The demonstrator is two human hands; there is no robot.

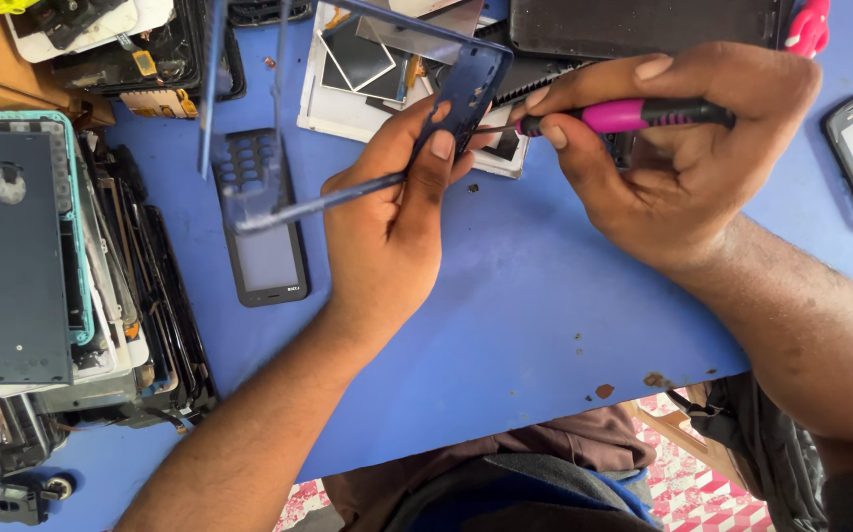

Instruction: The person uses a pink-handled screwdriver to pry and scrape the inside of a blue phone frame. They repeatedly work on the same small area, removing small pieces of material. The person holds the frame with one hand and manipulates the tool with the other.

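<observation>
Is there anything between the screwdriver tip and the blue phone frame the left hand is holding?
Nothing visible. The right hand holds the pink-handled screwdriver, its thin shaft running straight to the blue frame gripped by the left hand. The exact contact spot is hidden behind the left fingers.

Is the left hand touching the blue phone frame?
Touching. The head view shows the left hand gripping the blue phone frame, its thumb pressed flat on the frame's side rail.

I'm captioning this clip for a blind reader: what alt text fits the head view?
Over a blue table, the left hand holds a blue phone frame while the right hand presses a pink-handled screwdriver against it. Stacked phone parts lie at the left.
</observation>
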